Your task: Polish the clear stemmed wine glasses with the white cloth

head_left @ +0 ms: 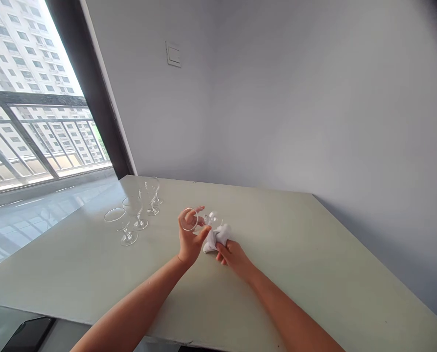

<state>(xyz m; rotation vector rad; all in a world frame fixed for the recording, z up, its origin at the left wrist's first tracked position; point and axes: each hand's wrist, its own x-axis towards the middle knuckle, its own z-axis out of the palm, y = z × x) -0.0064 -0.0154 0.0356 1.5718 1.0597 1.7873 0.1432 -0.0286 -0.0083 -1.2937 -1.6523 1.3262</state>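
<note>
A clear stemmed glass [189,219] lies tipped sideways in my left hand [191,240], its round rim facing toward me on the left. My left fingers and thumb wrap around the bowl. The glass's foot points right, toward a white cloth [220,236]. That cloth is bunched in my right hand [233,255], whose fingers are closed on it beside the stem and foot. Whether the cloth touches the foot is hard to make out. Both hands are above the middle of the table.
Several clear stemmed glasses stand upright in a row on the left of the pale table [295,274], the nearest glass [128,238] closest to my left arm. A dark phone [29,335] lies at the lower left. Walls border the table behind and right; a window is at left.
</note>
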